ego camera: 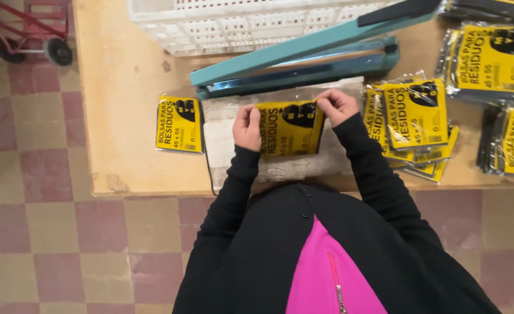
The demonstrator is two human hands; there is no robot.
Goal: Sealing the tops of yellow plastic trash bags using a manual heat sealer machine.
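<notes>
Both our hands pinch one yellow packet (290, 129): left hand (247, 127) and right hand (336, 106) closed on its upper corners, on the grey pad (280, 168) before the open teal sealer (303, 58). We judge one packet (179, 124) done at left, and a pile (414, 125) waiting at right.

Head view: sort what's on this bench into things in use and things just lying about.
In use:
left hand and right hand, gripping one yellow packet
teal heat sealer, arm raised, right behind it
grey pad under the packet

Lying about:
single packet at left
packet piles at right
white crate
red trolley on the floor
</notes>
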